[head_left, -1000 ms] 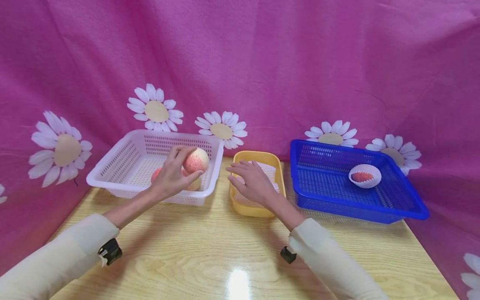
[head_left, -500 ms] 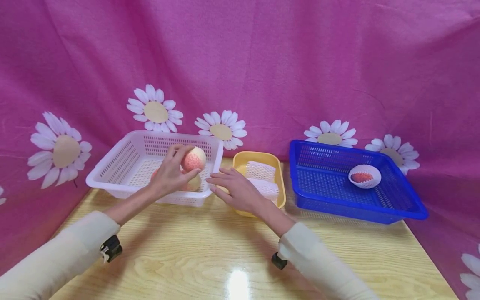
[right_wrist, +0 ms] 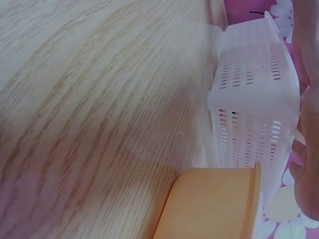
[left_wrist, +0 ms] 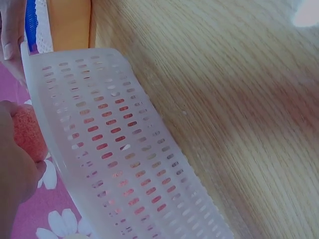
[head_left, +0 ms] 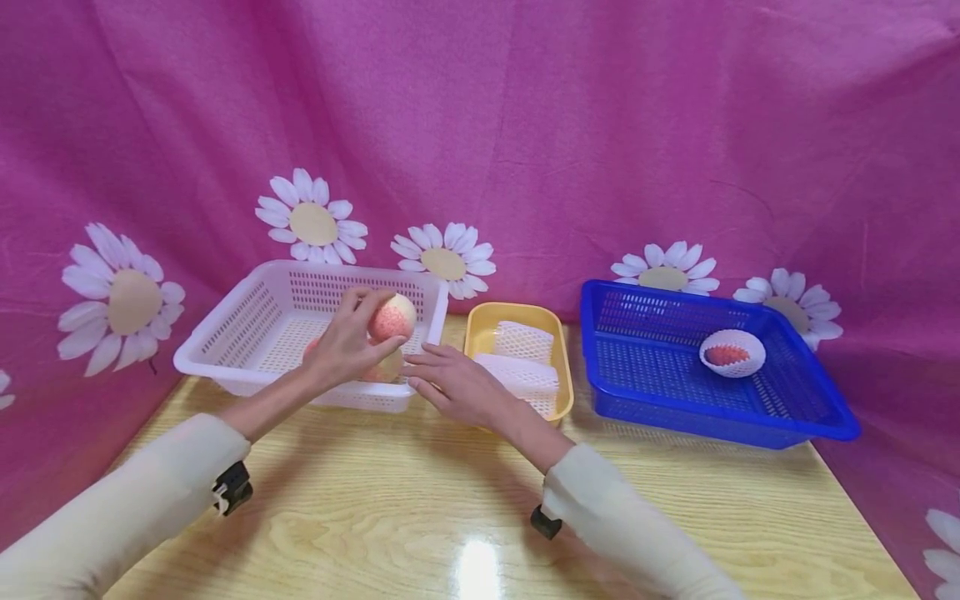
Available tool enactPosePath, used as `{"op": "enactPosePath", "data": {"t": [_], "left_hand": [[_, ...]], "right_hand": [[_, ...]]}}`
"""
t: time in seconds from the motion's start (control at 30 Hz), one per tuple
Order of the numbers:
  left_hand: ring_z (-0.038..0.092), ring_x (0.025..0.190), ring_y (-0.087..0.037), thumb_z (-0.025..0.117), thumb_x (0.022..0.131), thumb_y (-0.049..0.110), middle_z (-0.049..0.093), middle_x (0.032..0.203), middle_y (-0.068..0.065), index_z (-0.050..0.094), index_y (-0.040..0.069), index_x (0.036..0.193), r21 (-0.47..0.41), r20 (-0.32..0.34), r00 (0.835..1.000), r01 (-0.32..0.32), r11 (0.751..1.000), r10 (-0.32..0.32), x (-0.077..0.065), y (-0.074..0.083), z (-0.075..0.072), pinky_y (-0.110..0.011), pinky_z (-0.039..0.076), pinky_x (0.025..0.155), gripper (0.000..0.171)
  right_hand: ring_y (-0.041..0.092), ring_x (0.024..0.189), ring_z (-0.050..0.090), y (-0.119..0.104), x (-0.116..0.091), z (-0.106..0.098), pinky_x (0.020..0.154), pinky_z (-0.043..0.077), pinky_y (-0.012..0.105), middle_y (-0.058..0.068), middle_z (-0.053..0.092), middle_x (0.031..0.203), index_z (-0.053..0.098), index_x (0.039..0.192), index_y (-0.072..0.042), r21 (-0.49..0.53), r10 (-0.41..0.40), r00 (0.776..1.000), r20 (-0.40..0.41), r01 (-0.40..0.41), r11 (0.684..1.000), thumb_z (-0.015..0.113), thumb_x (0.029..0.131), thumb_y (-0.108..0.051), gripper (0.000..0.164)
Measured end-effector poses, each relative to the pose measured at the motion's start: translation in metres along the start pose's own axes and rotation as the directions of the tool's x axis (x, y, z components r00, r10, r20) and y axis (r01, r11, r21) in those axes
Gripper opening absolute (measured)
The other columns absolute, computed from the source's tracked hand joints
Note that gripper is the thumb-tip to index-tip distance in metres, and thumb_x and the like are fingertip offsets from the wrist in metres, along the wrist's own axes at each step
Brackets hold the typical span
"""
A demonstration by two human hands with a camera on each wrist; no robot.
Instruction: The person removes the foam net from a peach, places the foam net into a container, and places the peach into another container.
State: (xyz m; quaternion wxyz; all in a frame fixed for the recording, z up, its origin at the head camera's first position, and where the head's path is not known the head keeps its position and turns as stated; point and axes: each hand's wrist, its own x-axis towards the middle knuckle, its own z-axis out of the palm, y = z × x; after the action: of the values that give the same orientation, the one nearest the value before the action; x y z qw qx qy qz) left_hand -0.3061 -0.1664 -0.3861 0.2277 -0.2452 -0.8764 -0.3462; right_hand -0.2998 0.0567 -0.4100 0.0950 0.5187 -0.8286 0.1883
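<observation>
My left hand (head_left: 345, 343) pinches a red-and-cream peach (head_left: 396, 317) between thumb and fingers, raised over the right part of the white basket (head_left: 201, 367). Beneath it in the basket lie more peaches (head_left: 387, 367), partly hidden by the hand; their red also shows through the slots in the left wrist view. My right hand (head_left: 468, 390), palm down with fingers extended, holds nothing. Its fingertips point left at the white basket's right rim, while the hand overlaps the near left corner of the yellow bin (head_left: 567, 375). White foam fruit nets (head_left: 525, 377) lie inside that bin.
To the right stands a blue basket (head_left: 675, 404) with a peach (head_left: 726, 356) in a white foam net (head_left: 752, 343) inside. All containers stand on a wooden table (head_left: 360, 517), before a pink cloth (head_left: 540, 150) printed with daisies.
My right hand has moved left from over the yellow bin to the white basket's right rim, uncovering the foam nets. The left hand keeps holding the peach in nearly the same place.
</observation>
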Motion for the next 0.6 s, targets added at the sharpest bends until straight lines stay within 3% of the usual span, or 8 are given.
{"op": "enactPosePath", "data": {"t": [0.43, 0.6], "left_hand": [[0.052, 0.104, -0.036, 0.084, 0.08, 0.012, 0.045, 0.123, -0.025, 0.053, -0.001, 0.136, 0.011, 0.025, 1.0, 0.019, 1.0, -0.019, 0.008, -0.003, 0.006, -0.049, 0.055, 0.079, 0.065], [0.052, 0.104, -0.035, 0.083, 0.082, 0.017, 0.046, 0.122, -0.024, 0.052, 0.0, 0.137, 0.035, 0.04, 0.997, 0.064, 0.997, -0.066, 0.012, -0.004, 0.008, -0.048, 0.054, 0.079, 0.066]], "right_hand": [[0.034, 0.138, 0.042, -0.002, 0.005, 0.007, 0.117, 0.026, 0.046, 0.013, 0.06, 0.136, 0.066, 0.129, -0.004, -0.073, -0.038, 0.999, -0.008, 0.037, 0.997, 0.05, 0.105, -0.022, 0.034], [0.035, 0.139, 0.041, -0.003, 0.005, 0.01, 0.119, 0.023, 0.043, 0.011, 0.062, 0.135, 0.067, 0.13, -0.008, -0.087, -0.054, 0.998, -0.022, 0.052, 0.995, 0.05, 0.105, -0.023, 0.033]]}}
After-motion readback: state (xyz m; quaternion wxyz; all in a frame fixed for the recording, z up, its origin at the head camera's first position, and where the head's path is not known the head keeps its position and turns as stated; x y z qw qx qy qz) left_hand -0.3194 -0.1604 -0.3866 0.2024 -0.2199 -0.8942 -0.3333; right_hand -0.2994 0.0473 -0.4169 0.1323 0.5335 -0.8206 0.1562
